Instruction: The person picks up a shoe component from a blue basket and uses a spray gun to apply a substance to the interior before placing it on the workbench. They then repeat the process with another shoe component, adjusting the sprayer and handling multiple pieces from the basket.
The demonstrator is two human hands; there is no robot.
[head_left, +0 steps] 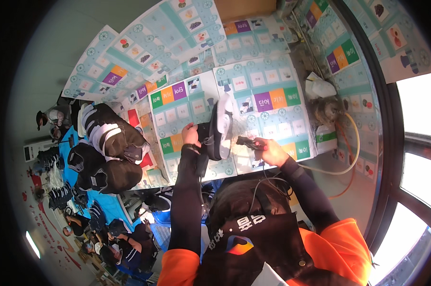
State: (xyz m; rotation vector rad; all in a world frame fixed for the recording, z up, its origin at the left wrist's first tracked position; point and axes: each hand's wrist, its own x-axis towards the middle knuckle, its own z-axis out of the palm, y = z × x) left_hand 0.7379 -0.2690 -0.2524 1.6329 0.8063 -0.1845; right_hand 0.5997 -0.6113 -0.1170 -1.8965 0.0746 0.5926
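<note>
Head view: left hand (pixel 190 135) grips a black-and-white shoe (pixel 218 127) above the counter (pixel 272 102); right hand (pixel 268 149), fingers closed, holds a dark tool (pixel 245 141) at its sole. A slip could smear the paper sheets.

shoe (pixel 218 128): black, white sole; sheets (pixel 268 90): pale teal, purple-orange-green blocks

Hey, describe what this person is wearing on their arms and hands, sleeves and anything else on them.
Both forearms are covered by tight dark sleeves that run to the wrists, with bright orange short sleeves over them at the upper arms. The left hand and right hand are bare, no gloves. A dark band sits at the left wrist. A thin dark cable hangs beside the right sleeve, above a dark apron with light markings.
</note>
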